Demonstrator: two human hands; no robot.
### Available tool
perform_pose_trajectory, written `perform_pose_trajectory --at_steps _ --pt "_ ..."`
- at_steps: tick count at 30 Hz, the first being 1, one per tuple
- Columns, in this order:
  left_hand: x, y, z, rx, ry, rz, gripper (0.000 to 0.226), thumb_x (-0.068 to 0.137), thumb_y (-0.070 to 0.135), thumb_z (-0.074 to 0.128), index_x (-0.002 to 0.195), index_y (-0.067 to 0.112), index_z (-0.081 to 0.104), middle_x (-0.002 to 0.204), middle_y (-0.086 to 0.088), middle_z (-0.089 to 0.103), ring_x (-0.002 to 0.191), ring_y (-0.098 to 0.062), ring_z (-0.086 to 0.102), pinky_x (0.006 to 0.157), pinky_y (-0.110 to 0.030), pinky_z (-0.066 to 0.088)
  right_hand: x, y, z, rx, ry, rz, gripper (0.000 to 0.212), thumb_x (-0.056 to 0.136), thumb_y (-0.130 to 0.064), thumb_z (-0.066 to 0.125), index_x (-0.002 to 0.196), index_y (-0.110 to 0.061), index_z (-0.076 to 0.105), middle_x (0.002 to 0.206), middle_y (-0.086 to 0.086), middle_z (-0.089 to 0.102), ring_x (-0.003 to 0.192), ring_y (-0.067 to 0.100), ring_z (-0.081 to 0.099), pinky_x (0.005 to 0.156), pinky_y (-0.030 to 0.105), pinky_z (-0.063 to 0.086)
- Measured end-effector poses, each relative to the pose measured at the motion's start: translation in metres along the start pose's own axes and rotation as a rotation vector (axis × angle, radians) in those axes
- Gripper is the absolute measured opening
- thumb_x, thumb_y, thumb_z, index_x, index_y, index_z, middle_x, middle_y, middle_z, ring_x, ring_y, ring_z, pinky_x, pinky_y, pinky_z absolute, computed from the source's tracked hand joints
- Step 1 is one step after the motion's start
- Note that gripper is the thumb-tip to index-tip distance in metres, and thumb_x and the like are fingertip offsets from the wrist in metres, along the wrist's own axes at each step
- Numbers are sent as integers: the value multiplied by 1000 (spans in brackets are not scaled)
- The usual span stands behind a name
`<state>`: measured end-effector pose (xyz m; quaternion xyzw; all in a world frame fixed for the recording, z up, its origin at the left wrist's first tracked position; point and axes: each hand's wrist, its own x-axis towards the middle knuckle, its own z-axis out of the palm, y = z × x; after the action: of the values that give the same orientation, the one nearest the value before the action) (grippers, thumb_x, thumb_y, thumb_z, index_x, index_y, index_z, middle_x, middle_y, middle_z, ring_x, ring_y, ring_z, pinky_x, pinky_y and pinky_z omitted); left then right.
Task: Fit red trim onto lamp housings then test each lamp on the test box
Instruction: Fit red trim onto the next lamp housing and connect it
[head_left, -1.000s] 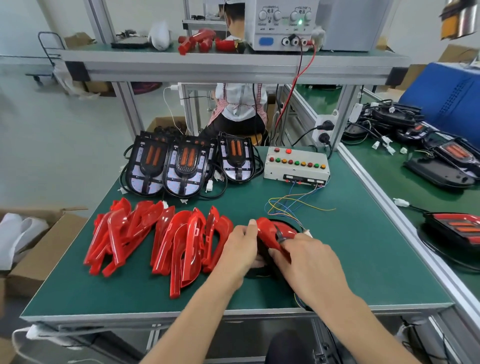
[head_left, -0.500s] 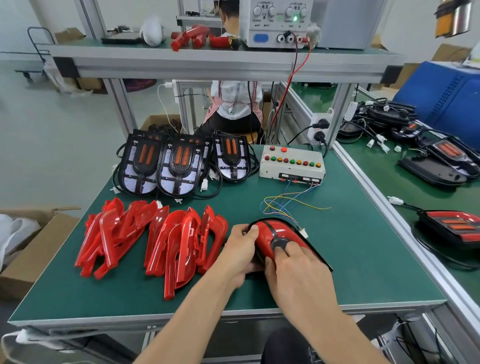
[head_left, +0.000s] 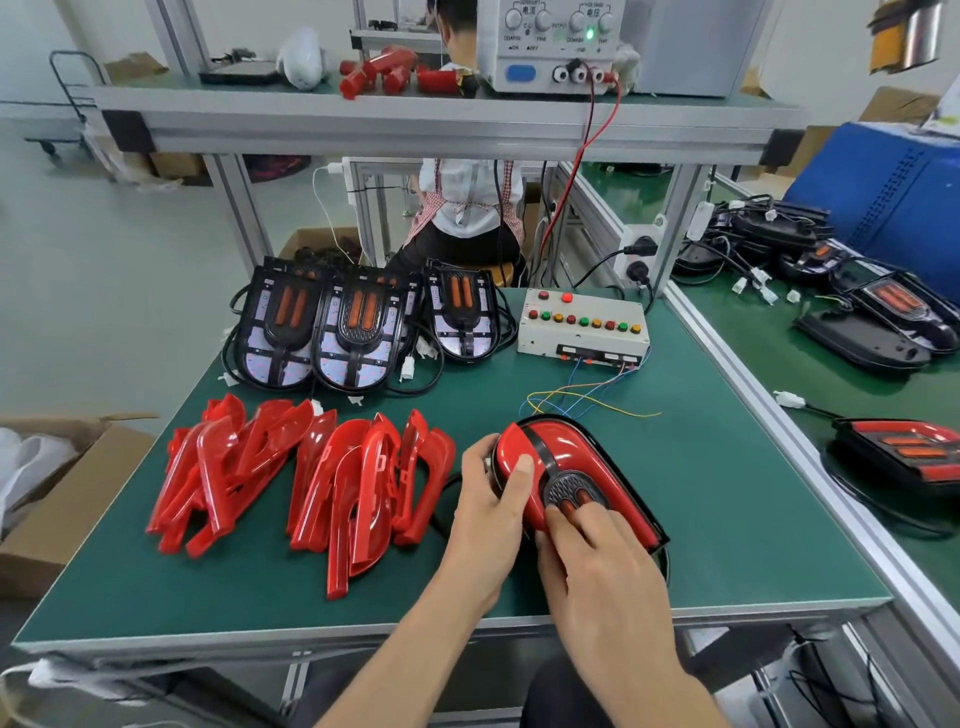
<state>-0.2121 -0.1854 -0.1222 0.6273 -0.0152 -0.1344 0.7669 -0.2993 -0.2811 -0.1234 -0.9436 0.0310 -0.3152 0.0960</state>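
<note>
A lamp housing with red trim on it (head_left: 574, 457) lies on the green bench in front of me. My left hand (head_left: 491, 512) grips its left edge, thumb on top of the red trim. My right hand (head_left: 592, 564) presses its fingers down on the lamp's near end. Several loose red trim pieces (head_left: 306, 480) lie in a heap to the left. Three bare black lamp housings (head_left: 358, 330) stand in a row at the back. The white test box (head_left: 584, 332) with coloured buttons sits behind the lamp, thin wires (head_left: 582, 397) trailing from it.
A power supply (head_left: 558, 44) with red and black leads stands on the upper shelf. Finished lamps (head_left: 904, 449) and cabled housings lie on the right bench. A cardboard box (head_left: 62, 499) sits at the left. Another person sits behind the bench.
The red trim, held tilted over the housing a second ago, now sits flat on it. My right hand slid to the lamp's near end and presses down.
</note>
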Motion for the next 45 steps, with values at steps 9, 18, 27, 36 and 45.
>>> perform_pose_trajectory --at_steps 9,18,27,36,45 --pt "-7 -4 7 -274 -4 -32 58 92 18 73 141 37 48 129 -4 70 123 -25 65 111 -51 47 -19 7 9 60 129 16 30 96 -25 60 107 -4 77 89 8 66 74 30 62 69 41 57" --pt "-10 5 9 -331 -35 -44 58 85 36 68 140 23 52 130 -6 70 125 -26 64 113 -49 46 -26 9 17 115 225 49 21 93 -21 68 102 -6 79 95 7 70 80 29 66 77 36 56" --pt "-8 9 13 -398 -14 -61 56 86 35 63 139 20 52 131 -13 69 123 -31 65 108 -49 50 -26 12 20 140 211 50 22 94 -24 68 104 -8 78 94 5 68 79 28 65 73 36 56" --pt "-8 10 12 -388 -36 -65 51 89 38 61 136 21 52 126 -11 72 112 -24 70 100 -42 56 -27 14 23 182 253 51 22 96 -24 66 101 -6 79 94 6 70 84 24 68 76 33 57" --pt "-11 9 10 -383 -73 -67 58 85 31 69 139 21 50 130 -11 70 123 -29 65 106 -44 52 -30 14 23 207 241 67 23 96 -26 66 103 -8 78 97 3 69 86 22 68 77 32 58"
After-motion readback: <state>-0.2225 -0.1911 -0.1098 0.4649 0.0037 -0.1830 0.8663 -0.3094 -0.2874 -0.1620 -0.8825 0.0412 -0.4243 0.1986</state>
